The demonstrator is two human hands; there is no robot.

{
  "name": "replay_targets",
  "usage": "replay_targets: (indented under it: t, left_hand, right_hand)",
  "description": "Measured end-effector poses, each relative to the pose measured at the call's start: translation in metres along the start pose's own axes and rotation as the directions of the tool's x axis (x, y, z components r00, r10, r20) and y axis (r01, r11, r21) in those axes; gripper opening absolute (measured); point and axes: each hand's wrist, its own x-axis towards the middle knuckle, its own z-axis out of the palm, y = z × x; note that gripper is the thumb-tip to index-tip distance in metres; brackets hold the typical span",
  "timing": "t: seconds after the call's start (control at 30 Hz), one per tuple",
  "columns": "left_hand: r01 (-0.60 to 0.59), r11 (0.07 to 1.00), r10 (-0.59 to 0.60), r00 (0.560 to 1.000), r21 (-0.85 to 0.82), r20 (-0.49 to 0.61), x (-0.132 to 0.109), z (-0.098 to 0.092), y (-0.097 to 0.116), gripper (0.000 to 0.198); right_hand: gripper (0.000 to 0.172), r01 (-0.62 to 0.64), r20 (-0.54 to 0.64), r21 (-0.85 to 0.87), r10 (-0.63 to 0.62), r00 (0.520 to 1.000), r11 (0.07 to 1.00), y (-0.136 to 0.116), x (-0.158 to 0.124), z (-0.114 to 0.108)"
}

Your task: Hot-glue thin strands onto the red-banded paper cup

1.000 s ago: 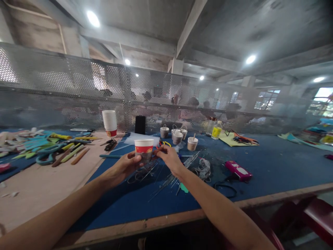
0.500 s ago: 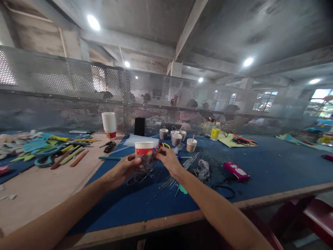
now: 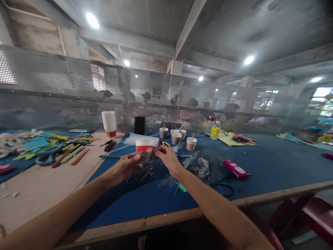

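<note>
My left hand (image 3: pixel 129 165) is closed around a red and white paper cup (image 3: pixel 144 147), held upright above the blue table mat. Grey cord (image 3: pixel 146 157) covers the lower part of the cup. At the cup's right side, my right hand (image 3: pixel 166 158) pinches what looks like the same cord between thumb and fingers; the strand itself hardly shows. Below the hands lie a loose tangle of grey cord (image 3: pixel 203 169) and a bunch of thin rods (image 3: pixel 169 178). Scissors with yellow and red handles (image 3: pixel 165 144) lie partly hidden behind my right hand.
Grey-covered cups (image 3: pixel 176 138) and a cup with a stick (image 3: pixel 191 144) stand behind. A stack of paper cups (image 3: pixel 109 123), a black phone (image 3: pixel 139 125) and a yellow-labelled bottle (image 3: pixel 215 131) line the back. Tools (image 3: pixel 50 152) crowd the left; a magenta box (image 3: pixel 236 170) lies right.
The cup tilts slightly and sits a touch further right, with a little more grey showing on its lower part. Both hands stay at the cup.
</note>
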Motion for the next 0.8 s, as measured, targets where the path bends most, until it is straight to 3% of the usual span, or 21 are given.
replay_targets:
  t: [0.3,0.43,0.57,0.8]
  left_hand:
    - [-0.054,0.994,0.046,0.995,-0.094,-0.086,0.001,0.01,0.004,0.032]
    - [-0.045,0.997,0.041,0.997,-0.064,-0.059,-0.002,0.014,0.008,0.035]
    - [-0.054,0.998,0.052,0.993,-0.017,-0.104,0.0,0.013,0.007,0.04]
    - [-0.053,0.999,0.053,0.985,0.006,-0.163,0.001,0.011,0.004,0.033]
  right_hand:
    - [0.017,0.021,-0.026,-0.035,-0.022,0.999,0.999,0.001,0.001,-0.002]
    - [0.018,0.054,-0.035,-0.084,-0.057,0.998,0.995,0.006,0.002,-0.003]
    - [0.016,0.075,0.0,-0.09,-0.075,0.997,0.993,0.013,0.003,-0.001]
    - [0.018,0.113,0.043,-0.079,-0.109,0.993,0.99,0.015,0.001,-0.001]
